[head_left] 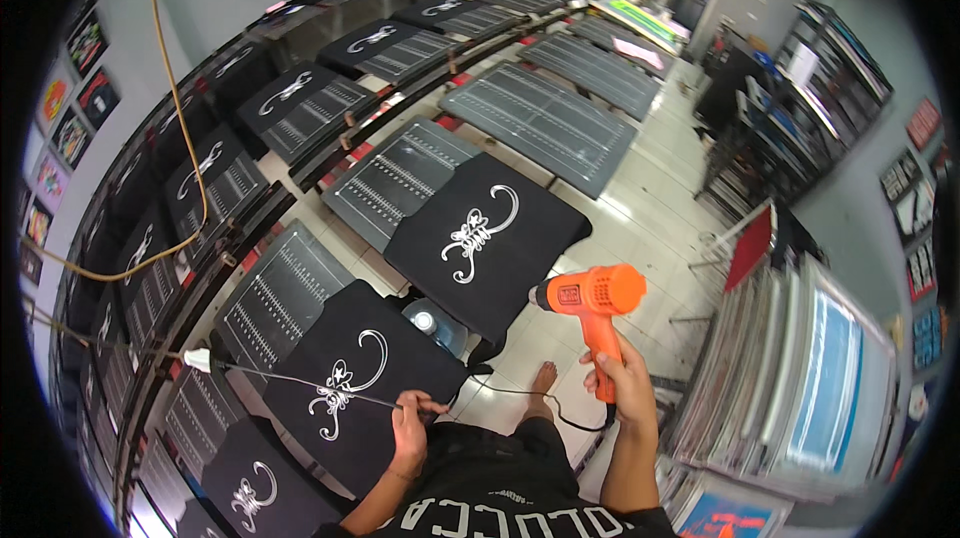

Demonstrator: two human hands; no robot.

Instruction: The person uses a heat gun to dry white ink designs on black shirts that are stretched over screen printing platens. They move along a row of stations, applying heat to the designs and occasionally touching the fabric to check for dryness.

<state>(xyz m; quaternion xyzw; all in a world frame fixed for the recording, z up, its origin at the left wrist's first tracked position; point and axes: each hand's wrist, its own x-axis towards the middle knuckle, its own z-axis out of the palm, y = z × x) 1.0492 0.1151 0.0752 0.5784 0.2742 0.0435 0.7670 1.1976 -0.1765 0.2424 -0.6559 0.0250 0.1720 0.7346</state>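
Observation:
My right hand point(628, 383) is wrapped round the handle of an orange heat gun point(598, 293), its dark nozzle pointing left toward a black shirt point(530, 238) with a white curling print. That shirt is stretched over a flat board. My left hand point(411, 425) is closed on a thin cord point(300, 378) above the nearer black shirt point(385, 448), which bears the same white print. The cord runs left to a white plug or socket point(198, 359). A black cord point(565, 416) hangs from the heat gun's handle and curves left toward my left hand.
Grey printing boards point(545, 123) line the long table, several carrying black printed shirts. A clear bottle point(436, 326) sits between the two near shirts. A yellow cable point(172, 68) hangs at left. Framed screens point(830, 378) lean at right, near a dark rack point(800, 88).

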